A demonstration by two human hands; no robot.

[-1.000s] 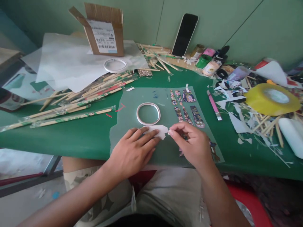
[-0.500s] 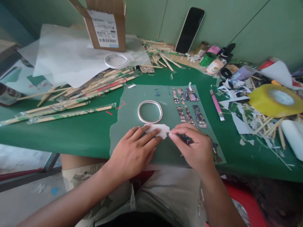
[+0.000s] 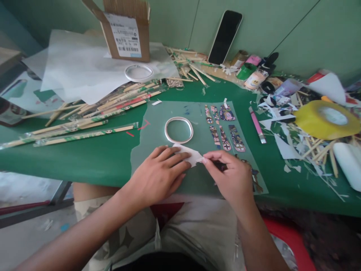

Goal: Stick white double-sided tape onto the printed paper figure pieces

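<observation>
A small piece of white paper [image 3: 194,155] lies on a translucent sheet [image 3: 158,116] at the near side of the table. My left hand [image 3: 162,171] rests over it, fingers stretched out and pressing on its left part. With thumb and forefinger, my right hand [image 3: 229,171] pinches the paper's right corner. Just beyond the paper sits a roll of narrow white tape [image 3: 179,130]. Patterned cut-outs [image 3: 237,138] are laid out in rows at the sheet's right; some are partly hidden under my right hand.
Wrapped chopsticks [image 3: 93,134] cover the left. A cardboard box [image 3: 129,34] and another tape roll [image 3: 138,72] stand behind. A phone [image 3: 225,37] leans on the wall. A pink-handled cutter [image 3: 257,125], yellow tape [image 3: 328,119] and paper scraps lie right.
The white paper has turned slightly, its right end now lower and nearer me. My right hand keeps its pinch at the corner, and the left fingers stay on the paper.
</observation>
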